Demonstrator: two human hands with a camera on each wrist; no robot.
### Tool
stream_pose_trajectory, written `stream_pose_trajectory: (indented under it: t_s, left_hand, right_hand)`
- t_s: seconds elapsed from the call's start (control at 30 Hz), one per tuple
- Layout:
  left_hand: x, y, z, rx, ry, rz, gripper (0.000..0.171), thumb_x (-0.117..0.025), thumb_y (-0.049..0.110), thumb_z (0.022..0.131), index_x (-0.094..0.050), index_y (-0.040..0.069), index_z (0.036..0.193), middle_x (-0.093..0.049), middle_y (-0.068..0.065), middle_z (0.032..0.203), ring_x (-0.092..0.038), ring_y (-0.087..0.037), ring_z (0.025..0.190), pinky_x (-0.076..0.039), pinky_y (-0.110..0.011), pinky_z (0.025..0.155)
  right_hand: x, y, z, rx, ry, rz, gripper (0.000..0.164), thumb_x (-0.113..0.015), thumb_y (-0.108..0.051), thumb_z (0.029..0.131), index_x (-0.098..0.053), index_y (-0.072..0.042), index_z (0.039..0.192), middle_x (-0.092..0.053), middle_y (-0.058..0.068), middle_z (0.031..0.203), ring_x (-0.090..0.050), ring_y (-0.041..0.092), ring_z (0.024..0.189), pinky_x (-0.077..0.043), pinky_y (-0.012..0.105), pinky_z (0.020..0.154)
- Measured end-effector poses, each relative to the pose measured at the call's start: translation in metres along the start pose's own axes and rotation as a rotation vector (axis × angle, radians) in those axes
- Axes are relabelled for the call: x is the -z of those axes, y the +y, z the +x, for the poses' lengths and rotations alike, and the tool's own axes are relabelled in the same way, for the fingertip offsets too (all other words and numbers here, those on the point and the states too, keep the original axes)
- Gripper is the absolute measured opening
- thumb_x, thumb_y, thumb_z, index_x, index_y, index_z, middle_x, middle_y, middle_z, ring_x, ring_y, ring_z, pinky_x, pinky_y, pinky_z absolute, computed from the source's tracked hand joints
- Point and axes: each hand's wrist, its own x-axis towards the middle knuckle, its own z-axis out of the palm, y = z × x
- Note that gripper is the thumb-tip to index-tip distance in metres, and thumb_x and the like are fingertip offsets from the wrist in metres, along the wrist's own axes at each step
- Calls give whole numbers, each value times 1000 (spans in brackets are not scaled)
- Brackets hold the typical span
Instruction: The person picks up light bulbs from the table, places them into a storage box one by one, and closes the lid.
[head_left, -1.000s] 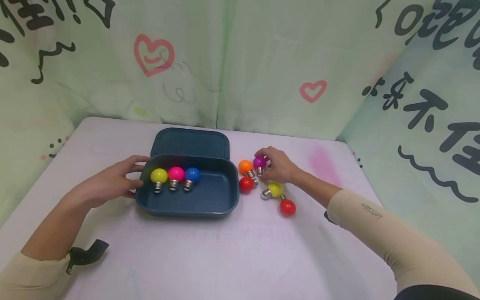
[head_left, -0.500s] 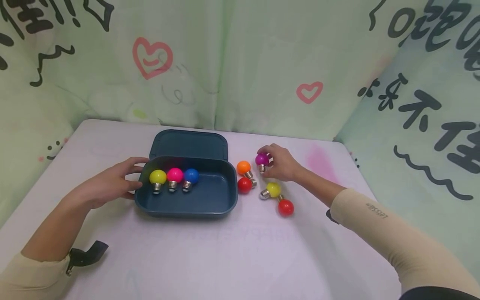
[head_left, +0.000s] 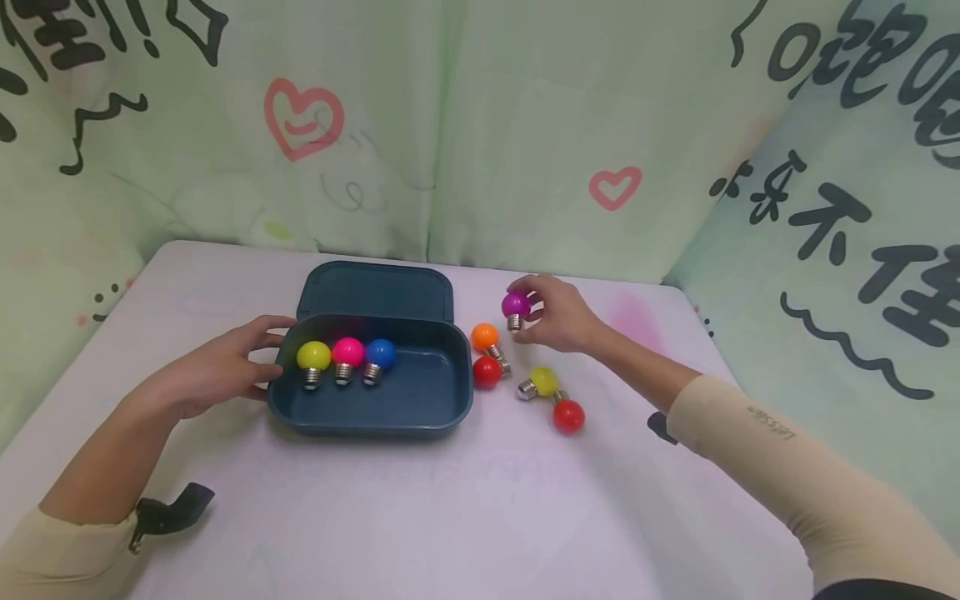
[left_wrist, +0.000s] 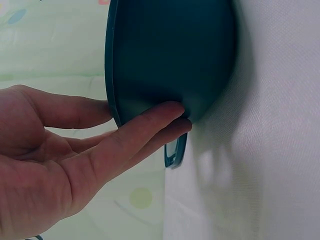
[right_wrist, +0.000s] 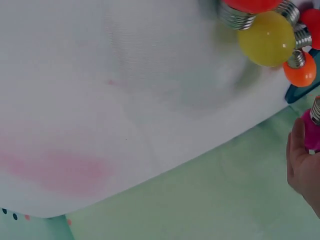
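Observation:
My right hand [head_left: 558,315] pinches a purple light bulb [head_left: 515,305] by its round globe, metal base down, above the table behind the loose bulbs. At the dark teal box [head_left: 442,417], my left hand [head_left: 217,367] rests against the left end with fairly straight fingers. In the left wrist view, two fingers [left_wrist: 150,122] lie along the box's outer wall. Inside the box, a yellow bulb [head_left: 313,357], a pink bulb [head_left: 348,352] and a blue bulb [head_left: 381,354] lie in a row at the left. Only part of the right hand shows in the right wrist view.
Right of the box lie an orange bulb [head_left: 484,337], a red bulb [head_left: 487,372], a yellow bulb [head_left: 543,381] and another red bulb [head_left: 568,417]. The box's lid [head_left: 375,292] lies behind it on the white table [head_left: 420,517]. A green curtain [head_left: 510,125] hangs beyond.
My right hand has lifted the purple bulb up and away from the orange and red bulbs, lately moving slightly left. My left hand stays at the box; the view has shifted slightly.

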Motion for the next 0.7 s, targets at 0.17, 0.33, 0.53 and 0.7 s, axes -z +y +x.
stream_pose_trajectory:
  t_s: [0.17, 0.33, 0.53, 0.7]
  left_hand:
    - [0, 0, 1, 4, 2, 5, 68, -49, 6, 96, -13, 9, 152, -19, -31, 151, -52, -45, 119, -55, -45, 86]
    - [0, -2, 2, 8, 10, 8, 68, -49, 6, 96, -12, 9, 153, -19, -31, 151, -51, -46, 120, -55, -45, 85]
    - [0, -3, 3, 6, 14, 11, 68, -50, 7, 96, -13, 10, 153, -20, -30, 151, -52, -45, 119, -55, -45, 85]
    - [1, -3, 3, 16, 21, 18, 67, -51, 8, 96, -14, 11, 152, -21, -30, 151, -53, -45, 118, -55, -45, 84]
  right_hand:
    - [0, -24, -1, 21, 6, 31, 71, -88, -16, 65, -53, -15, 127, -56, 2, 117, -56, 19, 104, -59, 33, 76]
    - [-4, -49, -2, 62, -20, 51, 73, -88, -16, 63, -53, -15, 128, -56, 2, 119, -57, 19, 105, -58, 32, 75]
    - [-15, -70, -2, 73, -50, 96, 77, -89, -16, 62, -52, -18, 129, -53, 0, 120, -56, 20, 107, -59, 31, 73]
    - [-28, -87, -1, 77, -92, 132, 75, -89, -17, 63, -52, -19, 129, -54, 0, 120, -57, 18, 106, -58, 30, 73]
